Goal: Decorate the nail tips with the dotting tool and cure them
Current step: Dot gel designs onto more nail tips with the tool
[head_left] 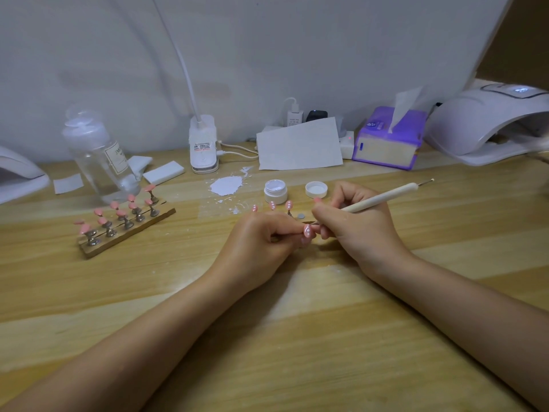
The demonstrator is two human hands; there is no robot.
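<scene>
**A:** Where's the nail tip she's working on?

**B:** The nail tip (307, 232) is in front of the open gel pot (275, 190), nearer the person, held just above the table (297, 337). The left hand (261, 242) has its fingers curled in and pinches the tip by its stand or stem, I can't tell which, since the fingers hide it. A few white dots already show on the pink surface.

**A:** And the other hand?

**B:** The right hand (353, 224) grips the dotting tool (383, 198) like a pen, fingers closed low on the shaft, with the working end at the tip. The tool's far end points away, to the right of the pot.

**A:** How would that tip handle?

**B:** Very light, I'd judge, thin stiff plastic with a glossy, slippery face. Uncured gel would smear at a touch, so the hold belongs underneath or on the stem, never on the painted side. Both hands seem to be braced low over the table, which should steady the dotting.

**A:** The rest?

**B:** Three dotted tips (272, 205) stand just in front of the pot, partly hidden behind the left hand. Well to the pot's left, a wooden holder (127, 230) carries plain pink tips. The pot's lid (316, 189) lies just right of it, and the curing lamp (487, 123) sits far to the right, at the back.
</scene>
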